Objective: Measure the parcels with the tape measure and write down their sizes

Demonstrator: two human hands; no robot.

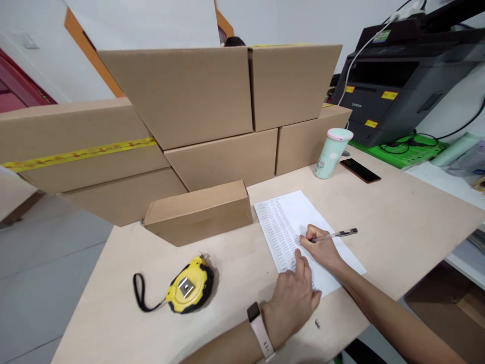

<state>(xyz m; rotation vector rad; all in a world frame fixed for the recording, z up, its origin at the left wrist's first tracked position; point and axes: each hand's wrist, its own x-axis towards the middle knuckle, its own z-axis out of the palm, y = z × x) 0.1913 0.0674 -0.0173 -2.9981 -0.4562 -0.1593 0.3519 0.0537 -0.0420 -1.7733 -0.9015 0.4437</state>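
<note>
A white sheet of paper (329, 217) printed with columns of small text lies at an angle on the light wooden table. My right hand (320, 247) grips a clear pen (337, 234) with a dark cap end, its tip at the paper beside the printed columns. Resting on the lower left part of the sheet is my left hand (293, 290), with the index finger stretched toward the print; a watch with a pale band is on that wrist. To its left sits a yellow and black tape measure (189, 285) with a black wrist strap.
A small long carton (200, 215) stands behind the tape measure, backed by several stacked cardboard boxes (189, 96). At the back right are a mint tumbler (331, 154), a dark phone (359, 170) and a black printer (394, 86) by a green mat (405, 151).
</note>
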